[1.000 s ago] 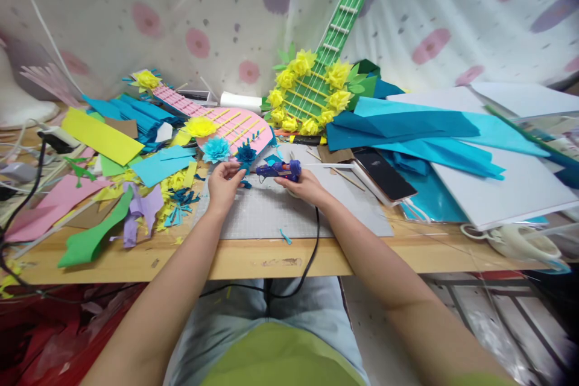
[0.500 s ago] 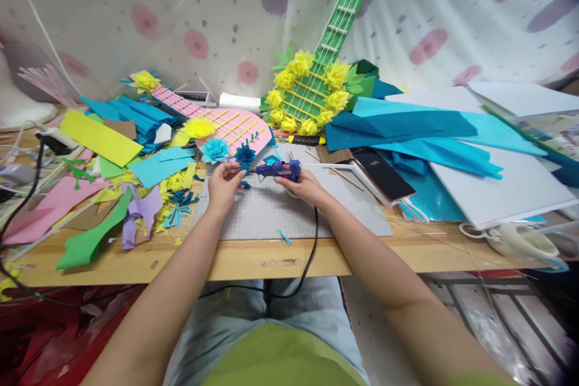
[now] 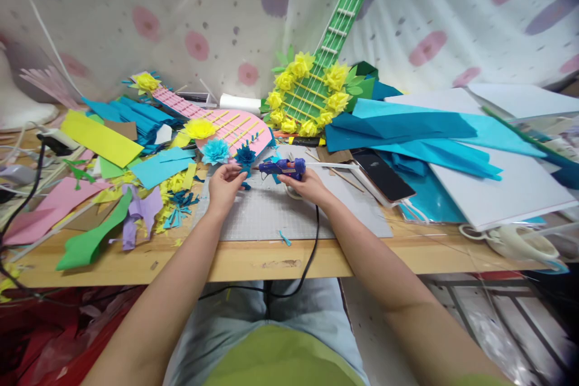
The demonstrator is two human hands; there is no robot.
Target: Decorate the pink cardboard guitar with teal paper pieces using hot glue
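My right hand is wrapped round a blue glue gun, its nozzle pointing left and a white glue stick out of its back. Left of the nozzle, my left hand has its thumb and fingers pinched together beside a dark blue paper flower; what they hold is too small to make out. A light blue flower and a yellow flower sit on the pink paper guitar just beyond.
A green paper guitar with yellow flowers leans at the back. Blue paper sheets and a phone lie right. Coloured scraps cover the left. The gun's black cable hangs over the table edge, beside the grey mat.
The glue gun and my right hand have shifted slightly right, away from my left hand. My left hand has barely moved.
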